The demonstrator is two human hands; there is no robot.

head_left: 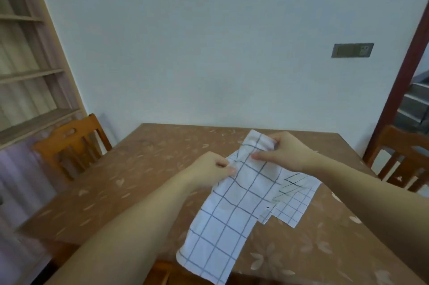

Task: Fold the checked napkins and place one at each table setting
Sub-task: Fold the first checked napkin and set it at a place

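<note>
Writing or labels I can read nowhere on the cloth. My left hand pinches the checked napkin at its left edge, fingers clamped on it; my right hand grips its far end the same way. Its near end hangs past the surface edge. Another checked napkin lies flat just right, bare surface spreading left.

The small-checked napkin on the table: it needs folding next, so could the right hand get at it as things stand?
Probably yes. The small-checked napkin lies just below the right hand, partly under the large-checked napkin that both hands grip.
</note>
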